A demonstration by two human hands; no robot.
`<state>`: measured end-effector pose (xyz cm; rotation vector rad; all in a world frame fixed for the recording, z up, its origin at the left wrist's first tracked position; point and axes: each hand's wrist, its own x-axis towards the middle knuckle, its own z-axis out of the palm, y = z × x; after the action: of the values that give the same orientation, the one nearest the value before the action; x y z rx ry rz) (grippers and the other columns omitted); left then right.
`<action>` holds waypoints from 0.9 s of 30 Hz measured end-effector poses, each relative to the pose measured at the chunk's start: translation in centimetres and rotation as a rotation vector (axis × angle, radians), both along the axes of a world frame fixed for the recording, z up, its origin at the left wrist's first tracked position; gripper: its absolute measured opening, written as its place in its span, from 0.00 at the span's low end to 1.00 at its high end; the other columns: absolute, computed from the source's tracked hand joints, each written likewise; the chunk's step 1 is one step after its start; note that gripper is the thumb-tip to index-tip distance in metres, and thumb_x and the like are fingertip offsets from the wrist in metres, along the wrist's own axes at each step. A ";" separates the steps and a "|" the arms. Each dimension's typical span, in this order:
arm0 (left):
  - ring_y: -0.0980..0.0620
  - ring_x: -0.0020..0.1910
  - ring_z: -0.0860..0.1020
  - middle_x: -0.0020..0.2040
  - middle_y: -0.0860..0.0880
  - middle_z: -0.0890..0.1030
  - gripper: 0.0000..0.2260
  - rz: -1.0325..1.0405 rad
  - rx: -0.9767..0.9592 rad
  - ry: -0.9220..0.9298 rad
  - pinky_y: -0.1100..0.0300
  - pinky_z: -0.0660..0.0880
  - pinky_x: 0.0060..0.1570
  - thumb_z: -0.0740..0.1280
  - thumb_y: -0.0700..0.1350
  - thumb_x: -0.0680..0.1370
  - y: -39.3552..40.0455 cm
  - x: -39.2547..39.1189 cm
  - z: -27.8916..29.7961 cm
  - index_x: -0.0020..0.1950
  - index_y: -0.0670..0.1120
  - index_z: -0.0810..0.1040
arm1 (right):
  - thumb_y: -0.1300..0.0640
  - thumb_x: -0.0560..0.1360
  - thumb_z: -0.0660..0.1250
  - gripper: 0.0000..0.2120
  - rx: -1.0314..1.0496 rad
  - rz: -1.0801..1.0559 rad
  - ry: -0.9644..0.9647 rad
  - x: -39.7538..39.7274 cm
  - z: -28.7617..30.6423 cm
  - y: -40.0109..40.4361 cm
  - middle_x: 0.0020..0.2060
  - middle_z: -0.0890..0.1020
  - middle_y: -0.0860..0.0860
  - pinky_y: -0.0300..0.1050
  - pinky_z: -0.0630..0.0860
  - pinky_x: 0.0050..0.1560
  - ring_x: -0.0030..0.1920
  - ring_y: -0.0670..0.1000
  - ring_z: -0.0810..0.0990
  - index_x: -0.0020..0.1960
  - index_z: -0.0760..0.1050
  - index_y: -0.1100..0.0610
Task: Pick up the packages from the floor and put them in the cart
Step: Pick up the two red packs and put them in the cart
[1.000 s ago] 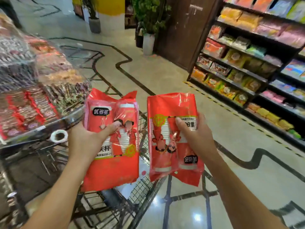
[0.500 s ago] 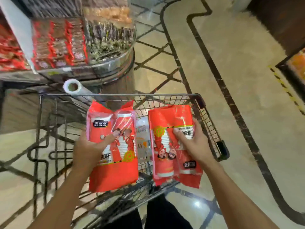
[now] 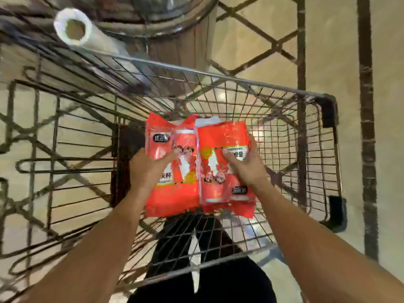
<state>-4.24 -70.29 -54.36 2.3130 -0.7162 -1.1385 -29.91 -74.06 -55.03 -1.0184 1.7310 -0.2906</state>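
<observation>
Nearly done, judging by the view: two red packages (image 3: 175, 171), side by side and touching, down inside the wire cart (image 3: 273, 88), gripped by left hand (image 3: 150, 165) and right hand (image 3: 244, 165), thumbs on top, release pending.

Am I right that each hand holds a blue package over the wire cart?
Not quite: the packages are red, not blue. The head view shows the left hand holding one red package and the right hand the other, both over the wire cart.
</observation>
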 end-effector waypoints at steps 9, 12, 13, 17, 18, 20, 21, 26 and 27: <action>0.48 0.48 0.86 0.45 0.50 0.87 0.22 0.128 0.153 0.026 0.54 0.80 0.50 0.83 0.58 0.65 1.1 0.5 -7.5 0.52 0.47 0.87 | 0.41 0.74 0.78 0.46 0.159 -0.064 -0.172 1.4 -7.4 -0.3 0.61 0.81 0.45 0.62 0.77 0.68 0.64 0.57 0.82 0.81 0.52 0.45; 0.49 0.48 0.82 0.48 0.48 0.85 0.29 0.105 0.252 -0.018 0.57 0.73 0.47 0.83 0.60 0.65 1.2 0.7 -7.8 0.57 0.44 0.84 | 0.39 0.73 0.77 0.49 0.222 -0.011 -0.177 1.6 -7.4 0.0 0.60 0.80 0.45 0.64 0.75 0.70 0.65 0.57 0.81 0.81 0.51 0.49; 0.49 0.48 0.80 0.50 0.47 0.84 0.31 0.097 0.270 -0.031 0.58 0.72 0.48 0.83 0.60 0.65 1.2 0.7 -7.5 0.59 0.43 0.83 | 0.37 0.71 0.78 0.50 0.220 0.000 -0.163 1.4 -7.5 0.1 0.62 0.80 0.46 0.64 0.75 0.71 0.65 0.56 0.81 0.81 0.52 0.49; 0.43 0.57 0.82 0.58 0.43 0.83 0.33 0.071 0.207 -0.047 0.53 0.75 0.54 0.84 0.54 0.67 1.3 0.7 -5.9 0.65 0.41 0.76 | 0.51 0.76 0.78 0.43 0.243 0.050 -0.118 0.5 -6.6 0.0 0.60 0.79 0.44 0.58 0.73 0.73 0.66 0.53 0.78 0.82 0.57 0.53; 0.40 0.59 0.82 0.59 0.40 0.83 0.31 0.048 0.194 -0.076 0.52 0.75 0.55 0.82 0.52 0.70 1.3 0.6 -5.2 0.66 0.40 0.75 | 0.53 0.77 0.77 0.41 0.253 0.077 -0.104 0.3 -6.1 -0.1 0.61 0.78 0.45 0.54 0.72 0.72 0.65 0.53 0.77 0.82 0.57 0.53; 0.36 0.64 0.79 0.64 0.37 0.81 0.33 -0.023 0.202 -0.156 0.50 0.74 0.58 0.78 0.51 0.75 1.2 0.7 -3.4 0.73 0.39 0.70 | 0.55 0.78 0.75 0.40 0.250 0.108 -0.087 0.2 -4.9 -0.3 0.67 0.78 0.53 0.50 0.71 0.70 0.65 0.54 0.76 0.82 0.55 0.55; 0.35 0.67 0.77 0.68 0.36 0.79 0.36 -0.076 0.211 -0.205 0.48 0.74 0.61 0.76 0.52 0.76 1.2 0.7 -2.3 0.78 0.40 0.66 | 0.54 0.79 0.74 0.40 0.239 0.138 -0.066 0.1 -4.2 -0.4 0.70 0.78 0.56 0.51 0.70 0.70 0.66 0.55 0.77 0.83 0.55 0.56; 0.39 0.69 0.76 0.72 0.43 0.76 0.31 -0.398 0.081 -0.444 0.46 0.74 0.63 0.70 0.57 0.78 2.6 0.9 4.7 0.78 0.46 0.70 | 0.48 0.80 0.72 0.40 0.052 0.406 0.133 0.6 0.2 -0.6 0.74 0.75 0.59 0.53 0.69 0.72 0.74 0.61 0.74 0.83 0.55 0.57; 0.40 0.69 0.76 0.72 0.44 0.77 0.31 -0.434 0.050 -0.478 0.46 0.74 0.64 0.71 0.57 0.78 3.0 1.0 6.4 0.78 0.46 0.70 | 0.48 0.80 0.72 0.40 -0.011 0.471 0.177 1.0 1.3 -0.7 0.75 0.72 0.61 0.54 0.68 0.73 0.75 0.62 0.71 0.84 0.55 0.59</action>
<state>-3.19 -67.28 -47.92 2.5739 -1.4339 -0.7642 -28.91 -74.74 -53.72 -1.4554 1.5852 0.0944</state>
